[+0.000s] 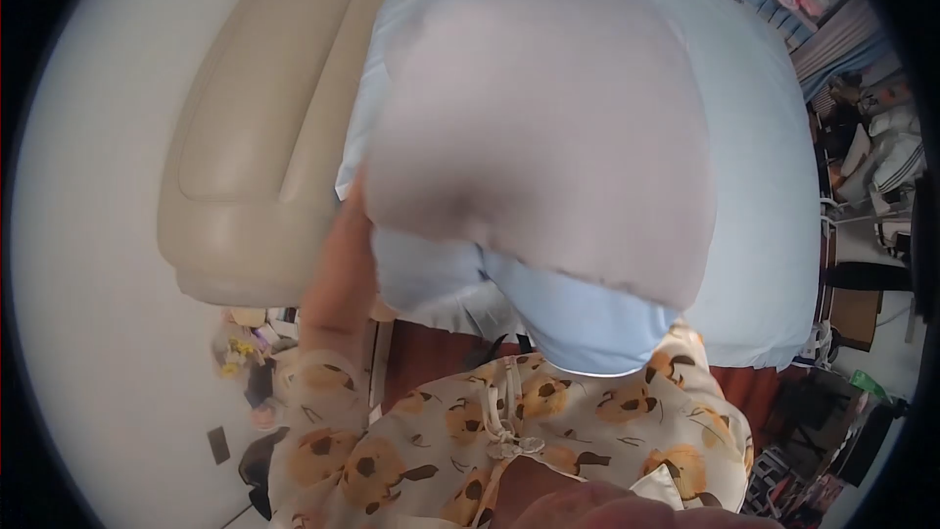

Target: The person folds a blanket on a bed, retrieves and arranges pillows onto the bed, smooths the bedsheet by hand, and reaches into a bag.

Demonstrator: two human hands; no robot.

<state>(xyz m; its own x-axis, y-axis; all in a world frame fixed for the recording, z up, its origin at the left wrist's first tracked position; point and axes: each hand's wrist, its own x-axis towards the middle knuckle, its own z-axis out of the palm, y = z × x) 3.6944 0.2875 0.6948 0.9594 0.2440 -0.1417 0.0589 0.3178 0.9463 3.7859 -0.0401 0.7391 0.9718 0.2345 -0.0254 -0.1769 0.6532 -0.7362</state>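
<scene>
Grey-and-blue pillow (548, 127) spans the near edge of the bed (769, 196); our left hand (356, 198) grips its left side, fingers indiscernible, right hand hidden.

Reached forward with the left arm (333, 309), bare along the forearm, angled up and slightly inward. Held the left hand (356, 198) at its far end, mostly hidden, with the finger pose unclear. Extended the right arm (691, 345) forward too, sleeved where visible, with the right hand wholly hidden.
</scene>
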